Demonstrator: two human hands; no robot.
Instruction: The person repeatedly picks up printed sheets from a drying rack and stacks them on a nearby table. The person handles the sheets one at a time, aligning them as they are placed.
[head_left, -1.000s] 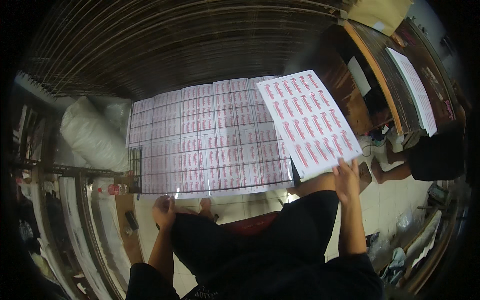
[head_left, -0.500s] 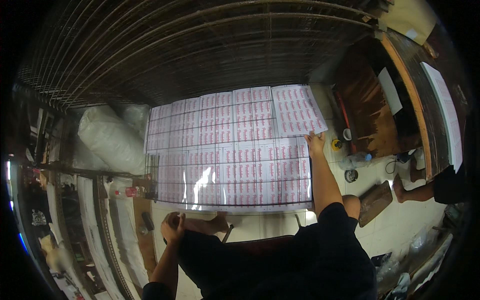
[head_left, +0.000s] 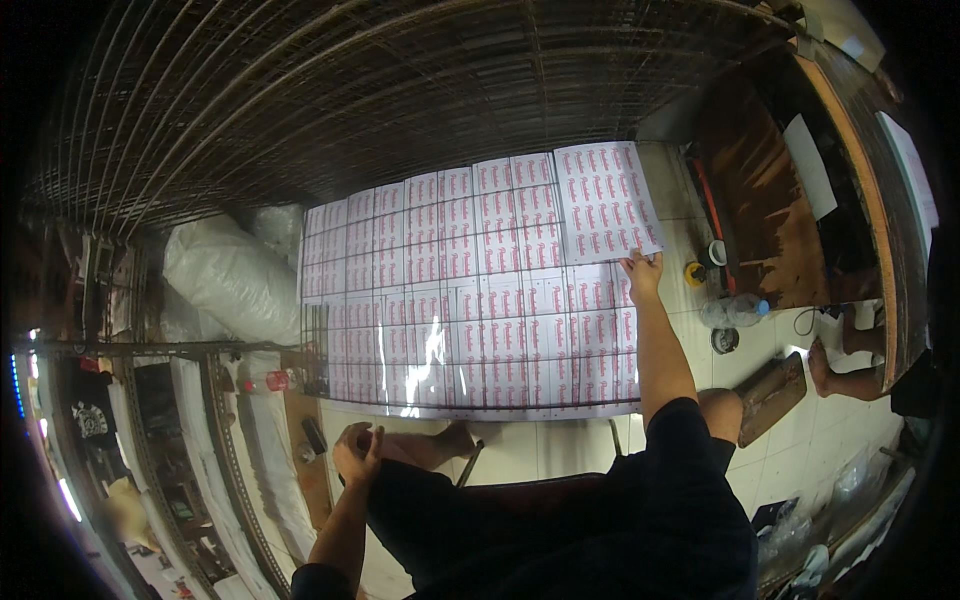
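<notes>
My right hand [head_left: 642,270] is closed in a pinch on the near edge of a white printed sheet [head_left: 605,200] with rows of red lettering. This sheet lies at the far right corner of a wire rack shelf [head_left: 470,408]. Many similar printed sheets [head_left: 430,240] cover the rest of the shelf in two bands, with thin dark wires around them. Bright glare falls on the near sheets, left of the middle. My left hand [head_left: 357,452] rests beside my left knee, below the shelf's near left corner. Its fingers are loosely bent, thumb apart, with nothing visible in them.
Raised wire racks [head_left: 400,90] stand over the far side. At the left lies a plastic-wrapped bundle [head_left: 225,275]. On the right are a wooden cabinet [head_left: 760,210], a plastic bottle [head_left: 735,312], a yellow tape roll [head_left: 694,272] and another person's foot [head_left: 820,368].
The view has shifted slightly, moving the shelf in the picture. My right hand still pinches the sheet's near edge, and the sheet lies straighter. My left hand stays by the knee.
</notes>
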